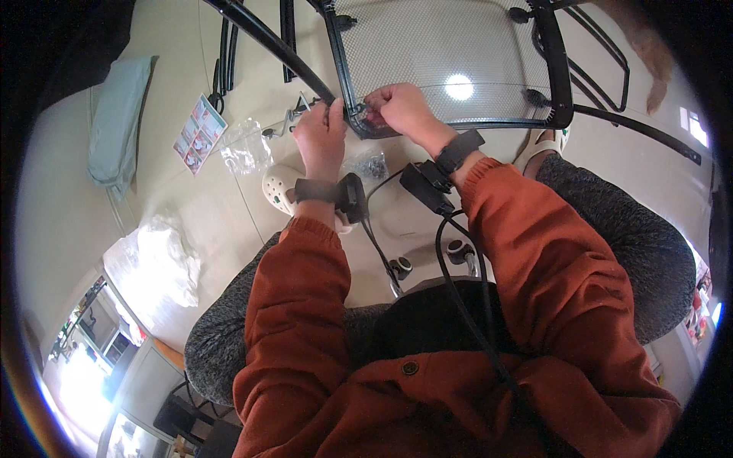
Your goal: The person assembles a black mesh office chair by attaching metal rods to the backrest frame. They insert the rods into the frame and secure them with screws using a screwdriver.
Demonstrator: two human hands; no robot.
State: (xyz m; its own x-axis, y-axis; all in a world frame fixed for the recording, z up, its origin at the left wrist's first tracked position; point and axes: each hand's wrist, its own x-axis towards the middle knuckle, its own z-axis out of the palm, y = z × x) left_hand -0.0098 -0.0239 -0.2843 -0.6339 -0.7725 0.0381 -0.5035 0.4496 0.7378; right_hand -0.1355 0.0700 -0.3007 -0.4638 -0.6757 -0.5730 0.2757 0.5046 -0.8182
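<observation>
A black-framed mesh panel [435, 46] lies in front of me, with dark knobs near its corners. My left hand [319, 137] is closed at the lower end of a black metal tube [267, 40], which slants down from the upper left to the panel's near left corner. Beside that corner, my right hand [403, 111] has its fingers pinched together over a small metal fitting [359, 111]. Whatever sits between its fingertips is hidden. Small metal hardware [289, 118] lies left of my left hand. Below the corner is a clear bag of small parts [372, 166].
A printed picture sheet [201, 134] and a clear plastic bag [248, 146] lie to the left, with a pale long package [120, 126] beyond. More black tubes [599, 65] rest at the right, near a furry tail [657, 72]. Cables [450, 275] hang from my wrists.
</observation>
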